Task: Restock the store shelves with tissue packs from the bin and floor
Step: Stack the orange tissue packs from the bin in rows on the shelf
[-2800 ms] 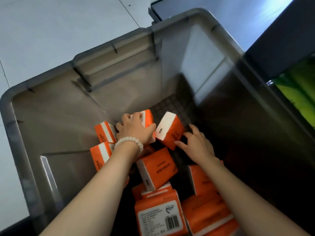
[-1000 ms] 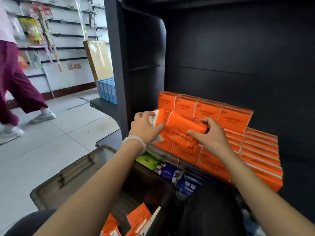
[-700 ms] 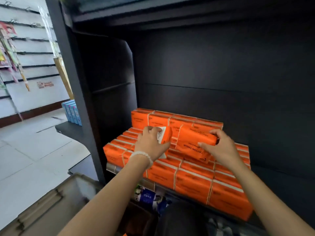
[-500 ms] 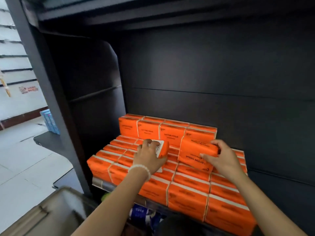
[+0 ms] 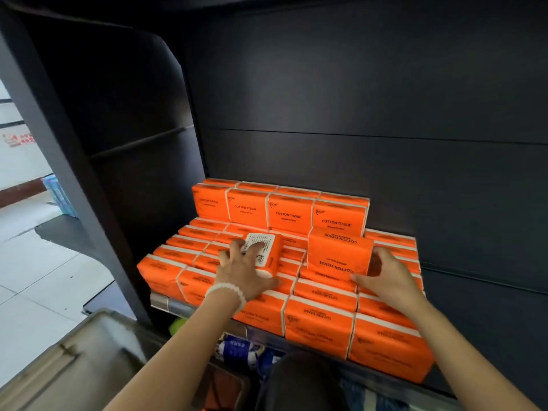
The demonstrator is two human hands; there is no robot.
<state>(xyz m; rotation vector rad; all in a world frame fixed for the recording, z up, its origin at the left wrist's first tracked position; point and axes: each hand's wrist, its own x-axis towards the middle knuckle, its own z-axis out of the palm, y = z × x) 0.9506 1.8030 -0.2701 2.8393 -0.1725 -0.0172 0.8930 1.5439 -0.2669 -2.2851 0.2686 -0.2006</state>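
Observation:
Orange "cotton tissue" packs (image 5: 320, 321) fill the black shelf (image 5: 161, 302) in flat rows, with a taller row of upright packs (image 5: 289, 213) at the back. My left hand (image 5: 244, 271), with a white bead bracelet at the wrist, grips a tissue pack with a white label (image 5: 268, 252) and holds it down on the flat packs, fingers spread over its top. My right hand (image 5: 384, 275) grips a second orange pack (image 5: 338, 253) by its right end, held against the right end of the back row.
A grey plastic bin (image 5: 89, 351) stands at the lower left below the shelf. Blue and green goods (image 5: 237, 348) lie on the shelf beneath. The shelf's dark side panel (image 5: 74, 173) rises on the left, with tiled floor (image 5: 29, 277) and blue packs (image 5: 56, 194) beyond.
Both hands lifted packs out of the bin and carried them up to the shelf. In the last half second both packs moved down and forward onto the stacked rows.

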